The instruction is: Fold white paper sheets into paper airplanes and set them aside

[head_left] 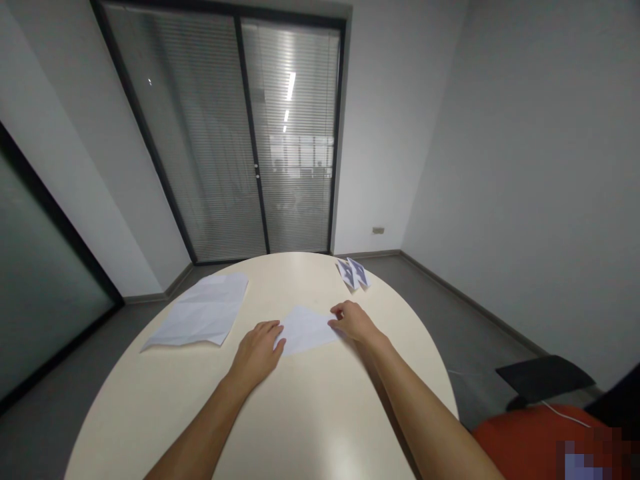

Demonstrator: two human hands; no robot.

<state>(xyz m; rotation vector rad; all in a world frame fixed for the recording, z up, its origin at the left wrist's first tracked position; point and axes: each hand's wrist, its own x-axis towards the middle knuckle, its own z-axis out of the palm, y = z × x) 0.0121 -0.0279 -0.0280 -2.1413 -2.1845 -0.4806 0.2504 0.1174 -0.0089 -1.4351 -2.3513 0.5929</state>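
Observation:
A small white sheet of paper (306, 331) with a peaked upper edge lies on the table between my hands, its corners partly covered by my fingers. My left hand (257, 350) rests at the paper's left edge, fingers stretched out and thumb apart, touching it. At the opposite edge, my right hand (354, 321) has its thumb and forefinger closed on the right corner of the sheet.
A larger creased white sheet (205, 310) lies on the round cream table (300, 433) at the left. Two folded printed papers (353, 274) stand near the far right rim. A red chair (530, 433) with a black armrest (545, 380) is beside the table at right.

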